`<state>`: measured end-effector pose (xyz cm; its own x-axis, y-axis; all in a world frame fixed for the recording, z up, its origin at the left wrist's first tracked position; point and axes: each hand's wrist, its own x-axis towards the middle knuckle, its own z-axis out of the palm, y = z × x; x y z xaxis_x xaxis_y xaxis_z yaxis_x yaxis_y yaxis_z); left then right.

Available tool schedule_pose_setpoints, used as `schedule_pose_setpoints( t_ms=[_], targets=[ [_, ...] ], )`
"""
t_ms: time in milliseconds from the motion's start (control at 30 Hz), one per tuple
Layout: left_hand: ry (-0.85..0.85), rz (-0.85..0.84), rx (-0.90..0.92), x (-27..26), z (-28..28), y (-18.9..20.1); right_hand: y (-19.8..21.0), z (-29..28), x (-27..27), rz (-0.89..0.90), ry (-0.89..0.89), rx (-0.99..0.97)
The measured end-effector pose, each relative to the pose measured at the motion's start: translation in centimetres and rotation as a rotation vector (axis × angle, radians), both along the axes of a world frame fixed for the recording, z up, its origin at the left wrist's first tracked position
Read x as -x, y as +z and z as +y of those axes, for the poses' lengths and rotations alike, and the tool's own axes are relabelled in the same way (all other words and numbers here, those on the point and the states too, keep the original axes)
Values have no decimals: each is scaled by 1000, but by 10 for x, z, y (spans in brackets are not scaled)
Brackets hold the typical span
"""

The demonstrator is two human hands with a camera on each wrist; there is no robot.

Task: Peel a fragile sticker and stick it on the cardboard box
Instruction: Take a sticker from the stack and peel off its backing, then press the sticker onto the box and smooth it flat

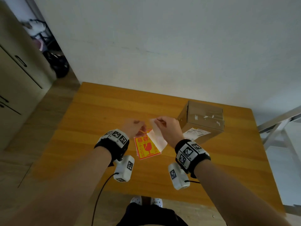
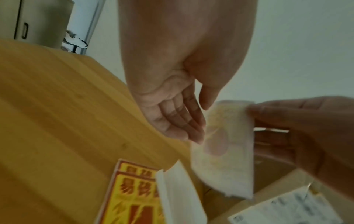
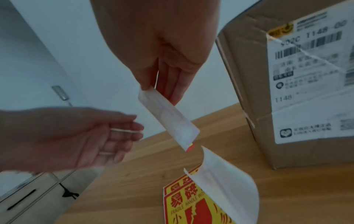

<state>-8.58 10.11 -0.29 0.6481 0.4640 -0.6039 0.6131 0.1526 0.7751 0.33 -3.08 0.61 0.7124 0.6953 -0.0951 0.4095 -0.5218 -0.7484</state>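
My right hand (image 1: 158, 122) pinches the top edge of a peeled fragile sticker (image 3: 168, 118), which hangs with its pale back towards the right wrist view and a red and yellow corner showing. A white backing sheet (image 3: 226, 181) is loose in the air just below it, and nothing holds it. My left hand (image 3: 134, 128) is beside the sticker with fingers straight and empty. Under both hands, a small stack of red and yellow fragile stickers (image 1: 146, 149) lies on the table. The cardboard box (image 1: 202, 121) stands at the right rear, with a shipping label (image 3: 306, 75) on its near side.
The wooden table (image 1: 97, 128) ends at a white wall behind. A pale cabinet (image 1: 16, 79) stands on the left. A metal frame (image 1: 276, 128) is past the table's right edge. A cable (image 1: 101, 193) hangs from my left wrist unit.
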Motion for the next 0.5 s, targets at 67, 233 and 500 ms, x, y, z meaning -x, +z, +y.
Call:
schedule_pose_setpoints(
  t_ms=[67,233,500],
  targets=[
    [70,-73,-13,-10,-2,14,9,0,2,-52,41,0],
    [103,-97,-36,-22,-7,36,24,-4,2,-116,60,-51],
    [74,-144,-122,-31,-6,62,42,-11,3,-143,57,-57]
  ],
)
